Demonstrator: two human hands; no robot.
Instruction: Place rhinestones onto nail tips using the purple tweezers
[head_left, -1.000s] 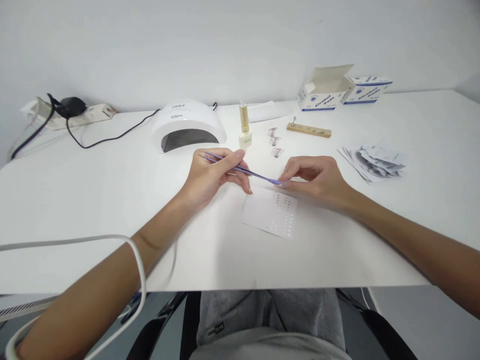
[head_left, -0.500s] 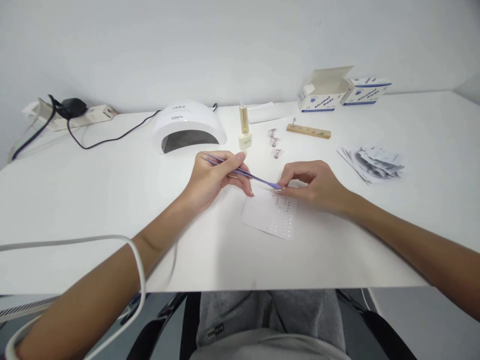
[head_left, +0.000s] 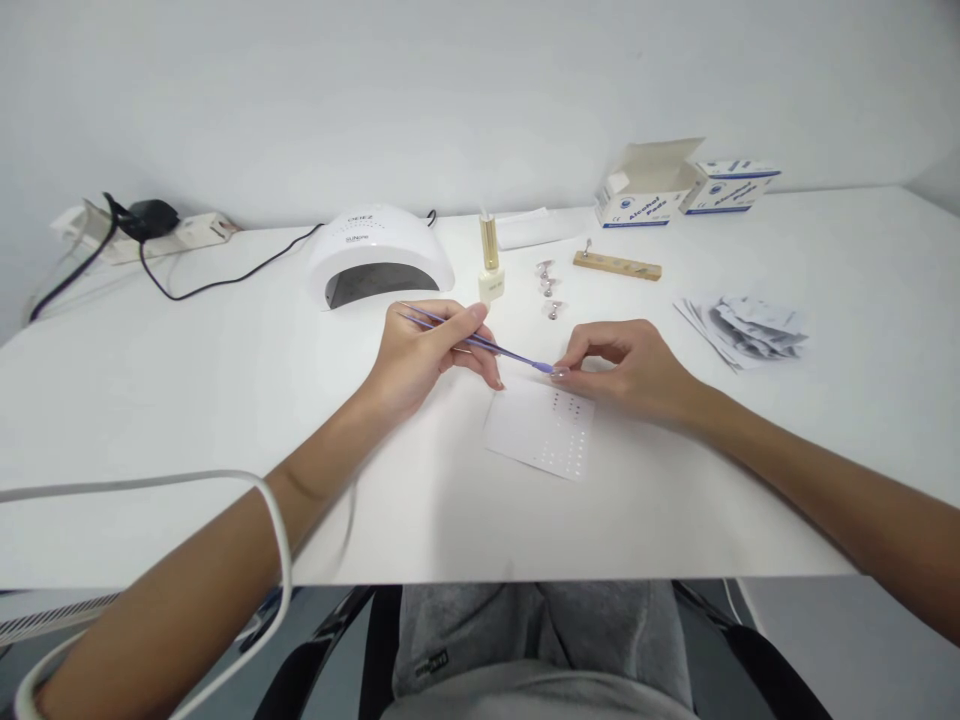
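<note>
My left hand (head_left: 427,350) is closed around purple tweezers (head_left: 510,353). Their two thin prongs stick out behind the thumb, and the broad end points right. That end meets a small glossy clear piece, apparently a false nail (head_left: 559,373), pinched between thumb and forefinger of my right hand (head_left: 626,365); the fingertips partly hide it. Just below lies a white card (head_left: 517,430) with rows of tiny shiny dots on its right part. Beyond my hands, several clear false nails (head_left: 551,287) on small metal stands are lined up on the table.
Behind my left hand are a white nail lamp (head_left: 379,235) and a gold-capped polish bottle (head_left: 491,285). A wooden bar (head_left: 617,265), alcohol pad boxes (head_left: 645,207) and a pile of sachets (head_left: 750,330) lie to the right. A white cable (head_left: 274,500) crosses my left forearm.
The broad end of the tweezers and the pinched false nail have shifted slightly up, off the card's top edge, so more dots show. Both grips look the same.
</note>
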